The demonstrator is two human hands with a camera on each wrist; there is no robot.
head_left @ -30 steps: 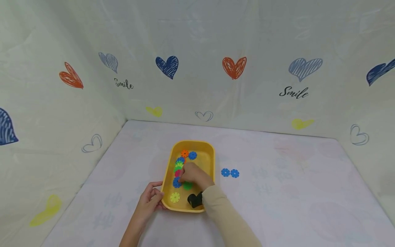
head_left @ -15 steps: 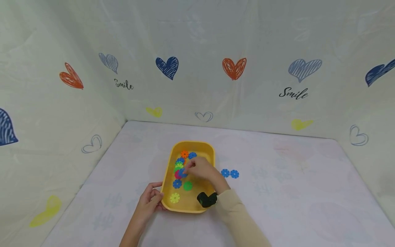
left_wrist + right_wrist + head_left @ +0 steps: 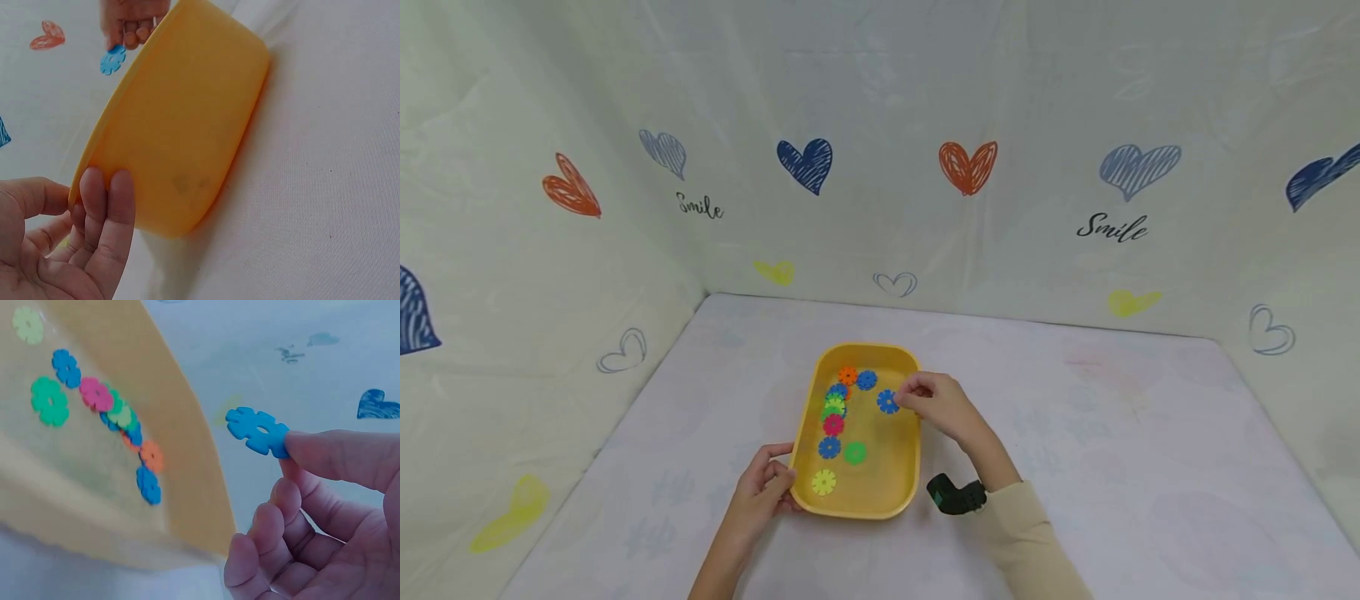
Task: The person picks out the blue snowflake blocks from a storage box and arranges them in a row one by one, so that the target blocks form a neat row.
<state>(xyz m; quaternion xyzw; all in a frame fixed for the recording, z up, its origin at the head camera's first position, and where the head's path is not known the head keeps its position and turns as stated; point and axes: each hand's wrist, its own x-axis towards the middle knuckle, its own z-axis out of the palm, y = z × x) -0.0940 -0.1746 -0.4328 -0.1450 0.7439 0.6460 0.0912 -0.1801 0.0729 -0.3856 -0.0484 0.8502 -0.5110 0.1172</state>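
My right hand pinches a blue notched plastic disc by its edge, between thumb and forefinger. In the head view the disc overlaps the right side of a yellow tray. Curled at the tray's near left corner, my left hand grips the rim, with fingertips against the outer wall in the left wrist view. Inside the tray lie a pink disc, a green disc, a pale yellow disc, an orange disc and several others, some overlapping along the left side.
The tray stands on a white-covered table. A pale curtain printed with hearts and "Smile" rises behind and at the left. A black device is strapped to my right wrist.
My right hand has lifted a blue disc from the pile and carried it rightward. It now covers the two blue discs seen on the table before. My left hand stays at the tray corner.
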